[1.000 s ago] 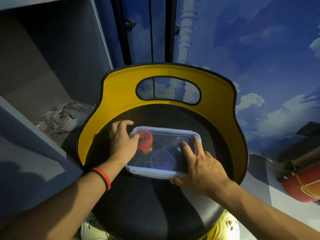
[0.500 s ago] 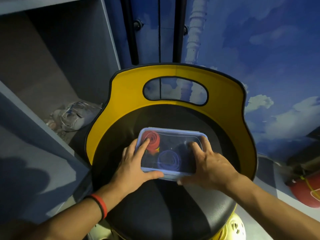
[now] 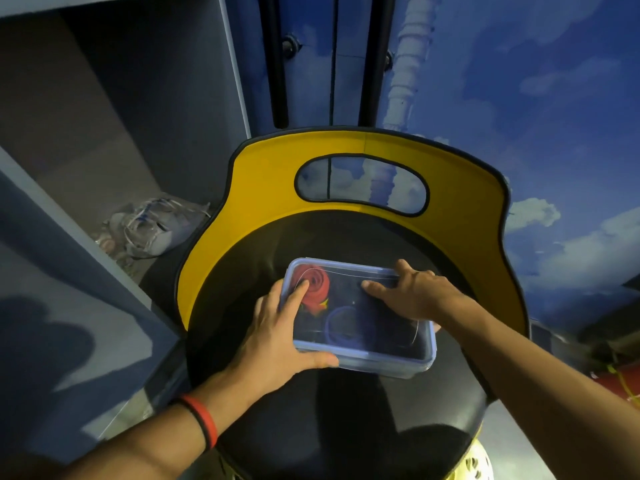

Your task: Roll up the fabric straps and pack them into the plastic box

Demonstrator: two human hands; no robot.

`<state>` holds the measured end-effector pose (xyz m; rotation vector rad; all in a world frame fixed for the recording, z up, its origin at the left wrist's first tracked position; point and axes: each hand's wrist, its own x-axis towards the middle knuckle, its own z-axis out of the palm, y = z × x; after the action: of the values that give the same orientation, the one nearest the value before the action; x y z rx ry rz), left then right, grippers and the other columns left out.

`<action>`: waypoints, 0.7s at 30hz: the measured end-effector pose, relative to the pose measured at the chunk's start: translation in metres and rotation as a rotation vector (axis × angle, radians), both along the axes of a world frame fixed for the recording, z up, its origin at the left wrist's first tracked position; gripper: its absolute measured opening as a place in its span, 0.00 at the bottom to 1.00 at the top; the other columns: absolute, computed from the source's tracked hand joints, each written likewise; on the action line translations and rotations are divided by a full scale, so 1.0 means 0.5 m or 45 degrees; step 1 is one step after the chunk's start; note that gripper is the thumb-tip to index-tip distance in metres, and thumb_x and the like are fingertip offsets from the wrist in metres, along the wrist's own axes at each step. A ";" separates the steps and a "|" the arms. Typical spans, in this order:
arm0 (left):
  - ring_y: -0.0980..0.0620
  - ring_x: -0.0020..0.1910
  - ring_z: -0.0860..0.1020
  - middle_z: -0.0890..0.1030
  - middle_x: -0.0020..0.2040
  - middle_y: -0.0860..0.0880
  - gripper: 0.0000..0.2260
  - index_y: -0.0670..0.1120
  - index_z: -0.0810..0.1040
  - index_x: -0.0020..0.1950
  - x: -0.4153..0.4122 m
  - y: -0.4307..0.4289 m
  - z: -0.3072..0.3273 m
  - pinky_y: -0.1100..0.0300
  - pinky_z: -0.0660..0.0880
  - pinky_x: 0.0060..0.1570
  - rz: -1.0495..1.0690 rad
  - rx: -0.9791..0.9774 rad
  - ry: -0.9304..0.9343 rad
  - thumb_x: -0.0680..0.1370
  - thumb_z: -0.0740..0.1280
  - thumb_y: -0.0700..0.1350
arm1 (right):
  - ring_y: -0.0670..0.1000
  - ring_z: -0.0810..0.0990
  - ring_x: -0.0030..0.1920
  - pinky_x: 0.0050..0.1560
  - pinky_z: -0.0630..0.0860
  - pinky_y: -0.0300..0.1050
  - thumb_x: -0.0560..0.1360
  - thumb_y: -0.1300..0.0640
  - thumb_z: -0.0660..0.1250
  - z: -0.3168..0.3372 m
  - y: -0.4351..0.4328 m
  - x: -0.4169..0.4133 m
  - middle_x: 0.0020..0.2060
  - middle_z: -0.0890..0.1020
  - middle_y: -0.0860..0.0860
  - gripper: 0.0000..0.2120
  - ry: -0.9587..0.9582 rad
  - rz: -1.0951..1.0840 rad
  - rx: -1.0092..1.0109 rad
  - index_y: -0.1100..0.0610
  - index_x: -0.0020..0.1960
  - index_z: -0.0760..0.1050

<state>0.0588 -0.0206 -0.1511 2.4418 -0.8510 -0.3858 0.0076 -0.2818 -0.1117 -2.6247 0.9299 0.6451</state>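
A clear plastic box [image 3: 388,363] with a blue-rimmed lid on it sits on the black seat of a chair [image 3: 329,420]. Through the lid I see a rolled red strap [image 3: 317,284] at the far left and a rolled blue strap [image 3: 341,327] near the middle. My left hand [image 3: 273,334] lies over the box's left end, fingers on the lid and thumb along the front rim. My right hand [image 3: 412,292] presses flat on the lid at the far right corner.
The chair has a yellow curved backrest [image 3: 263,188] with a handle cut-out. A grey shelf unit [image 3: 86,168] stands to the left, with a white shoe [image 3: 156,226] on the floor inside. A red object [image 3: 620,382] lies at the right edge.
The lidded box has shifted toward me. My left hand moved from its left side onto its front left corner, and my right hand moved from the front right up to the far right corner.
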 end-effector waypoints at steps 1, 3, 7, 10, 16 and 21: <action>0.53 0.79 0.46 0.42 0.82 0.56 0.60 0.61 0.43 0.83 0.000 0.000 -0.002 0.50 0.62 0.76 -0.013 0.009 0.006 0.62 0.77 0.71 | 0.62 0.75 0.67 0.63 0.74 0.57 0.65 0.16 0.51 0.000 -0.003 0.001 0.69 0.76 0.59 0.50 -0.002 0.003 0.007 0.47 0.76 0.59; 0.52 0.79 0.45 0.40 0.81 0.56 0.61 0.61 0.42 0.83 -0.002 -0.003 -0.002 0.49 0.62 0.76 -0.025 0.039 -0.012 0.61 0.77 0.72 | 0.61 0.78 0.64 0.59 0.76 0.55 0.64 0.15 0.52 0.005 -0.006 -0.002 0.66 0.78 0.57 0.49 -0.032 0.010 0.020 0.48 0.73 0.62; 0.49 0.80 0.46 0.41 0.82 0.54 0.61 0.62 0.41 0.82 -0.001 -0.011 0.014 0.48 0.61 0.76 -0.016 0.173 -0.048 0.61 0.75 0.74 | 0.60 0.79 0.61 0.57 0.76 0.56 0.61 0.13 0.50 0.012 -0.004 -0.012 0.64 0.79 0.57 0.51 -0.075 -0.001 0.061 0.49 0.69 0.64; 0.49 0.79 0.51 0.48 0.80 0.53 0.61 0.62 0.44 0.82 0.005 -0.012 0.030 0.49 0.63 0.75 0.001 0.152 0.030 0.60 0.78 0.71 | 0.62 0.78 0.63 0.59 0.76 0.58 0.60 0.12 0.47 0.012 0.006 -0.021 0.65 0.76 0.61 0.53 -0.107 -0.010 0.022 0.49 0.71 0.62; 0.46 0.82 0.45 0.41 0.83 0.52 0.63 0.62 0.39 0.81 0.009 -0.018 0.056 0.43 0.59 0.78 -0.016 0.234 0.171 0.59 0.79 0.70 | 0.64 0.76 0.66 0.60 0.74 0.58 0.64 0.14 0.43 0.012 0.019 -0.038 0.69 0.70 0.63 0.52 -0.147 -0.006 -0.065 0.48 0.76 0.58; 0.44 0.83 0.38 0.31 0.82 0.50 0.62 0.64 0.36 0.81 0.009 -0.020 0.080 0.42 0.53 0.80 -0.004 0.338 0.244 0.61 0.77 0.72 | 0.66 0.71 0.71 0.66 0.71 0.60 0.64 0.15 0.40 0.010 0.027 -0.048 0.76 0.61 0.63 0.54 -0.166 0.014 -0.069 0.45 0.82 0.47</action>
<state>0.0633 -0.0307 -0.1110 2.5888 -0.7619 -0.7636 -0.0161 -0.2683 -0.1068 -2.6843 0.9069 0.4511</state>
